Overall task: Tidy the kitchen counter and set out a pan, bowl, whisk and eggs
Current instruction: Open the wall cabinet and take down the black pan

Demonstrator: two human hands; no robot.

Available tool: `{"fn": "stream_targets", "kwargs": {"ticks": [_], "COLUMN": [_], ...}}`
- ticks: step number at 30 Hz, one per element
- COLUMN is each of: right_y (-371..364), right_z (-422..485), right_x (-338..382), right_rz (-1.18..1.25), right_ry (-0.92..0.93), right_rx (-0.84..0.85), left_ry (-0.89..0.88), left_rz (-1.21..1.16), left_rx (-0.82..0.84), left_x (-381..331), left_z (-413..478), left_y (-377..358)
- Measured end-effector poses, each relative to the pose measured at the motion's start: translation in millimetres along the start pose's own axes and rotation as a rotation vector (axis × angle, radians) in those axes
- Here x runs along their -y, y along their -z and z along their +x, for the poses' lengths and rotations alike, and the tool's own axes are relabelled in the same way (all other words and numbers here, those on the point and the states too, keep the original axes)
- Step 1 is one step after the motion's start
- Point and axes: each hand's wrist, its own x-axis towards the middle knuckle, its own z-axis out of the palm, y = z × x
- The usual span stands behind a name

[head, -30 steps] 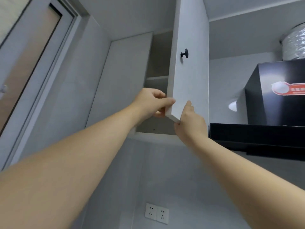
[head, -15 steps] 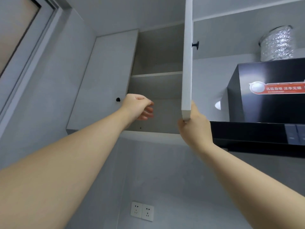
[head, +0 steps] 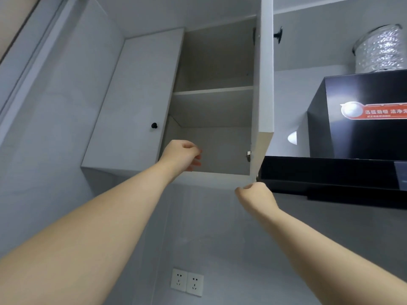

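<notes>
I look up at a white wall cabinet [head: 211, 91] whose right door [head: 266, 84] stands swung out, edge-on to me. Both visible compartments, split by one shelf, show bare walls with nothing inside. My left hand [head: 180, 155] hovers in front of the lower compartment with loosely curled fingers, holding nothing. My right hand [head: 255, 192] is just below the door's bottom corner, apart from it, fingers curled in on themselves. The cabinet's left door [head: 136, 95] is closed, with a black knob [head: 154, 125].
A black range hood [head: 356, 119] juts out right beside the open door, with a silver foil duct [head: 381, 51] above it. Two white wall sockets [head: 187, 282] sit low on the grey tiled wall. A window frame [head: 26, 51] runs along the left.
The right door swung from half-open to fully open. My right hand let go of its bottom corner and dropped below it. My left hand left the door edge and moved before the lower compartment.
</notes>
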Motion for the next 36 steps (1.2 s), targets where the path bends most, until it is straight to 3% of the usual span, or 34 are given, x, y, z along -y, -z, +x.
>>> {"fn": "stream_targets", "kwargs": {"ticks": [6,11,18,24,29,32,36], "right_y": [-32,-57,-91,-106,-100,-81,-41], "right_z": [30,72,145,159,121,84,44], "right_x": [19,34,36,23,3,-18,-32], "right_rz": [-0.078,-0.186,-0.27,-0.308,-0.304,-0.25,0.042], "right_ry": [0.127,0.193,0.181,0.268,0.362,0.248,0.008], "right_rx": [0.113,0.029,-0.055,-0.065,-0.102,-0.136,-0.298], "left_ry": [-0.019,-0.051,-0.062,-0.084,-0.138,-0.123,-0.149], "left_rz": [0.111,0.281,0.625,0.614,0.684,0.622,0.481], "left_rx": [0.007,0.04,0.213,0.277,0.26,0.215,0.131], "left_x": [43,79,125,156,158,147,123], "left_z": [32,73,130,151,136,107,69], "left_y": [11,21,12,-5,-15,-26,-43]}}
